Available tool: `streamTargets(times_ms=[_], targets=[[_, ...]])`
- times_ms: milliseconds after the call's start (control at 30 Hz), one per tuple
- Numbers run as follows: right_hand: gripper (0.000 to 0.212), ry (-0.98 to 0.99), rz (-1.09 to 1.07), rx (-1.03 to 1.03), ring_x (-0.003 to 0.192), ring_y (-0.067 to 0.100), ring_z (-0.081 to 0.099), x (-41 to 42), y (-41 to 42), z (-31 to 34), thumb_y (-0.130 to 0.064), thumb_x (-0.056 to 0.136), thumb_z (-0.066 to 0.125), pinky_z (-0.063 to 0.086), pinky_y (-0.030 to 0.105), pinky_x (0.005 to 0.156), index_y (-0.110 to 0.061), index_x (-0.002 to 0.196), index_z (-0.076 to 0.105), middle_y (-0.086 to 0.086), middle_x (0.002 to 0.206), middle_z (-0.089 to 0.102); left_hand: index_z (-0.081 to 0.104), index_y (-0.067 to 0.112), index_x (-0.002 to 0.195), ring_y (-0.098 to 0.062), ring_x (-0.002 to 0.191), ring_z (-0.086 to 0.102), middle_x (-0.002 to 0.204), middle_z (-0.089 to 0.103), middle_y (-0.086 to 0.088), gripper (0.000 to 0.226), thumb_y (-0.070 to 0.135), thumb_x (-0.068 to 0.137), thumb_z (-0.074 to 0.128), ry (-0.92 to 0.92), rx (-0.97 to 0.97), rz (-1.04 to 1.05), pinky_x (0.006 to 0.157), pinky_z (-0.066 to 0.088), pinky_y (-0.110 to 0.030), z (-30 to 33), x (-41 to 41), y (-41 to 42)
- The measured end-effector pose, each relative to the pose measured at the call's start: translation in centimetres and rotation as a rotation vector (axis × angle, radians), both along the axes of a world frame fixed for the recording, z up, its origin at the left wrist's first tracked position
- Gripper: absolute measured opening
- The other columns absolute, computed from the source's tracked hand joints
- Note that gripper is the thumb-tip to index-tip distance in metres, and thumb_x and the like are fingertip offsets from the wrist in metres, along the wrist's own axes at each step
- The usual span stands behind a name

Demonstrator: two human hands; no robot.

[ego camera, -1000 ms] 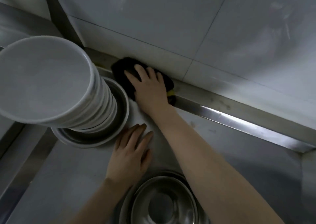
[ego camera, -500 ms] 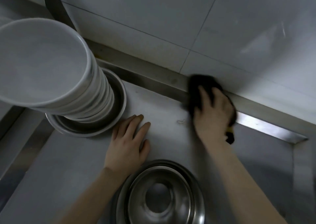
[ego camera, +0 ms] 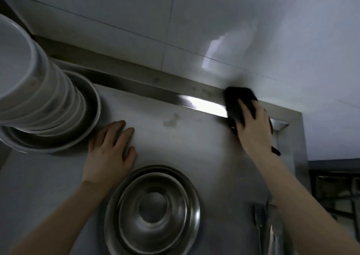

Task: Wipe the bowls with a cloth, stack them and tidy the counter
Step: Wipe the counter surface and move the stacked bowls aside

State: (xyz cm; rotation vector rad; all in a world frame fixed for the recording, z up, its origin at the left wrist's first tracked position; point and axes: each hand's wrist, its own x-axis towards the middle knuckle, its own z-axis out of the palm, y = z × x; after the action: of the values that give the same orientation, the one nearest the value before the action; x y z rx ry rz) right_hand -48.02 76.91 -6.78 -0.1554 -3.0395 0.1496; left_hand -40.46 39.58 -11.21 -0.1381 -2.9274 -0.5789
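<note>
My right hand (ego camera: 253, 130) presses a black cloth (ego camera: 238, 100) flat against the raised steel back edge (ego camera: 155, 87) of the counter, near its far right corner. Fingers lie spread over the cloth, and a bit of it shows below my wrist. My left hand (ego camera: 109, 151) rests flat and empty on the steel counter (ego camera: 185, 137), fingers apart, just right of a tall stack of white bowls (ego camera: 29, 87) standing in a metal basin (ego camera: 91, 114). A nest of steel bowls (ego camera: 153, 212) sits near the front, between my forearms.
White wall tiles (ego camera: 214, 30) rise directly behind the counter. Metal utensils (ego camera: 263, 227) lie on the counter at the lower right. A gas hob grate (ego camera: 335, 192) lies beyond the counter's right edge.
My right hand has slid the black cloth rightwards along the back edge, from beside the bowl stack to the far right corner. My left hand has stayed flat in place.
</note>
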Motion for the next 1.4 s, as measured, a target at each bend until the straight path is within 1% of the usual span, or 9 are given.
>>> streamTargets(times_ms=[133,200,400,567,767,933,1100,1233,1400], targets=[[0.056,-0.029,-0.495,-0.16,0.132,0.043,0.035,1.6,0.0,0.0,-0.025,0.099,0.049,0.034,0.047,0.109,-0.027,0.152,0.03,0.012,0.158,0.015,0.063,0.009,0.128,-0.039,0.127,0.043,0.141,0.051,-0.016,0.051,0.034,0.086,0.049,-0.018,-0.016,-0.009,0.104,0.037,-0.059,0.1,0.0,0.0],[0.057,-0.003,-0.451,-0.195,0.131,0.042,0.037,1.6,-4.4,-0.6,-0.024,0.098,0.051,0.033,0.043,0.111,-0.024,0.152,0.031,0.014,0.158,0.017,0.062,0.01,0.128,-0.039,0.127,0.043,0.141,0.05,-0.015,0.051,0.034,0.085,0.05,-0.019,-0.003,-0.004,0.103,0.037,-0.06,0.2,0.0,0.0],[0.054,-0.088,0.165,-0.191,0.136,0.038,0.036,10.3,-18.8,-1.8,-0.029,0.089,0.043,0.027,0.057,0.114,-0.026,0.143,0.045,0.01,0.15,0.038,0.061,0.009,0.128,-0.039,0.126,0.043,0.14,0.05,-0.015,0.054,0.037,0.086,0.046,-0.01,0.012,-0.012,0.103,0.037,-0.057,0.3,0.1,-0.2],[0.056,-0.102,-0.139,-0.2,0.141,0.031,0.028,18.4,-15.1,-1.8,-0.031,0.092,0.041,0.028,0.055,0.115,-0.033,0.148,0.035,0.006,0.155,0.032,0.061,0.007,0.127,-0.042,0.124,0.045,0.14,0.05,-0.016,0.052,0.035,0.085,0.046,0.004,0.039,-0.016,0.102,0.038,-0.057,0.3,0.1,0.2],[0.051,-0.118,-0.622,-0.335,0.144,0.035,0.018,9.6,-5.6,-0.9,-0.03,0.101,0.042,0.013,0.05,0.119,-0.029,0.151,0.031,0.007,0.16,0.016,0.061,0.006,0.125,-0.043,0.118,0.048,0.137,0.051,-0.018,0.049,0.032,0.086,0.046,0.068,0.043,-0.034,0.098,0.04,-0.057,-0.2,0.1,0.1],[0.05,-0.133,-0.462,-0.263,0.142,0.035,0.022,8.6,-7.3,-1.4,-0.03,0.1,0.044,0.013,0.05,0.119,-0.028,0.149,0.035,0.008,0.159,0.021,0.059,0.008,0.125,-0.045,0.117,0.046,0.139,0.05,-0.018,0.048,0.032,0.086,0.047,0.059,0.042,-0.042,0.099,0.038,-0.057,-0.4,-0.1,-0.1],[0.055,-0.09,-0.307,-0.216,0.14,0.033,0.026,23.3,-16.4,-1.7,-0.026,0.092,0.055,0.025,0.056,0.115,-0.03,0.145,0.041,0.007,0.154,0.035,0.056,0.009,0.131,-0.045,0.123,0.043,0.144,0.044,-0.018,0.056,0.039,0.085,0.045,-0.068,0.096,-0.095,0.104,0.035,-0.058,0.1,0.1,-0.8],[0.055,-0.192,-0.292,-0.231,0.141,0.028,0.029,33.8,-20.4,-1.0,-0.034,0.09,0.041,0.032,0.05,0.113,-0.038,0.144,0.036,-0.001,0.155,0.032,0.053,0.009,0.138,-0.045,0.132,0.041,0.15,0.038,-0.019,0.051,0.028,0.091,0.061,-0.202,0.121,-0.17,0.105,0.036,-0.062,0.2,0.6,-2.3],[0.052,-0.173,-0.433,-0.326,0.145,0.029,0.014,28.8,-15.8,-0.3,-0.028,0.097,0.052,0.025,0.054,0.116,-0.031,0.147,0.038,0.006,0.158,0.025,0.055,0.002,0.137,-0.049,0.132,0.04,0.147,0.042,-0.026,0.051,0.017,0.089,0.065,-0.166,0.019,-0.167,0.109,0.035,-0.06,0.3,8.3,-5.3]])
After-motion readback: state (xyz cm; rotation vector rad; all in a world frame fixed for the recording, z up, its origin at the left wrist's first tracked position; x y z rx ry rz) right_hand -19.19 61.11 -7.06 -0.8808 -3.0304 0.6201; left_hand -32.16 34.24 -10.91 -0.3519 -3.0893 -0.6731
